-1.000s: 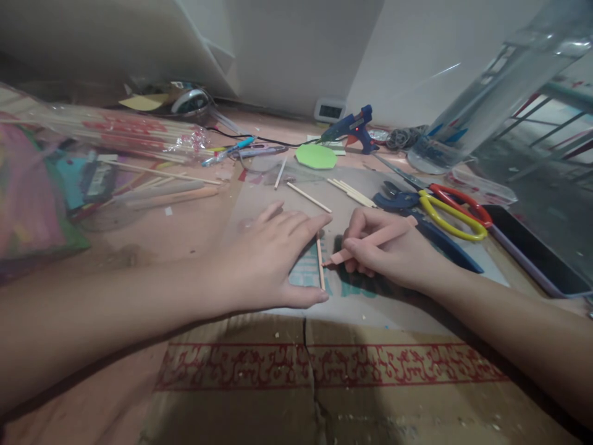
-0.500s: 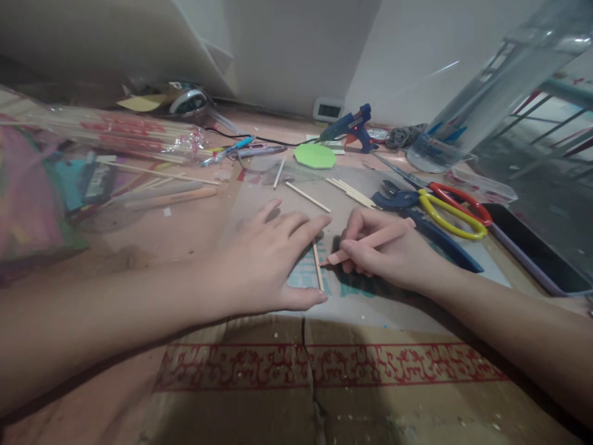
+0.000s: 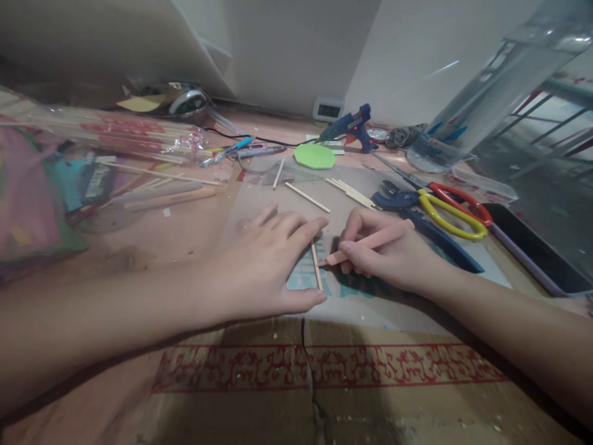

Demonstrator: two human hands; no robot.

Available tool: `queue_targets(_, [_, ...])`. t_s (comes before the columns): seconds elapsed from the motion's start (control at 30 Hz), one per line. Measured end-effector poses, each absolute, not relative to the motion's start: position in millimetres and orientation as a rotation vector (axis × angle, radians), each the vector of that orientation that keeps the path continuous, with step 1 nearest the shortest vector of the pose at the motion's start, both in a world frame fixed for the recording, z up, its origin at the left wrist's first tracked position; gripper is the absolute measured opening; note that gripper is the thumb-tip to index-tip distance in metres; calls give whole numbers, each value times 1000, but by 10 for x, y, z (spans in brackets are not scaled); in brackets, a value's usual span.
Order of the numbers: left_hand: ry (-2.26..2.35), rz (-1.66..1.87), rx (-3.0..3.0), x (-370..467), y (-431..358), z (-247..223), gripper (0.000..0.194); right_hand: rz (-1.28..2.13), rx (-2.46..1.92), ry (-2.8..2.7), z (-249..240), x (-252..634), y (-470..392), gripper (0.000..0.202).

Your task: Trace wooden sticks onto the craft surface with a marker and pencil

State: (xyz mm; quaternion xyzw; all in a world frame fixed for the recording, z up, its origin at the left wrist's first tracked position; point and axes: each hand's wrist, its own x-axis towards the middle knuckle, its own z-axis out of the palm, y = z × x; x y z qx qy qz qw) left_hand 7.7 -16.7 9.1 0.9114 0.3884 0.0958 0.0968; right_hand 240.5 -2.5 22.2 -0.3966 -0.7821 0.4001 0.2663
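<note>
My left hand point(image 3: 273, 262) lies with its fingers spread, its thumb and forefinger tips at the two ends of a thin wooden stick point(image 3: 316, 266) on a pale sheet point(image 3: 259, 198). Pinched in my right hand point(image 3: 384, 253) is a pink pencil point(image 3: 370, 242), its dark tip at the middle of that stick. Beyond the hands lie another short stick point(image 3: 307, 197) and a small group of cut sticks point(image 3: 351, 193). Blue-handled cutters point(image 3: 442, 238) rest just behind my right hand.
Scissors point(image 3: 454, 213) and a phone point(image 3: 537, 247) lie at the right, near a tall clear container point(image 3: 463, 117). Further back are a green paper octagon point(image 3: 314, 156) and a blue glue gun point(image 3: 354, 127). Bagged sticks point(image 3: 125, 133) fill the left.
The stick's upper part and my left fingertips have shifted very slightly left. My right hand and the pencil are almost unmoved.
</note>
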Motion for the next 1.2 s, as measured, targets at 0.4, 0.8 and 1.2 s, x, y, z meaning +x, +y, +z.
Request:
queue_targets(0.4, [1135, 306, 2735, 80, -172, 74, 94, 1073, -1010, -2139, 225, 2406, -35, 30])
queue_targets(0.8, [1138, 317, 2715, 96, -155, 76, 92, 1161, -1058, -2039, 251, 2378, -32, 32])
queue_targets(1.2, [1126, 326, 2715, 92, -159, 73, 92, 1166, -976, -2141, 236, 2390, -68, 30])
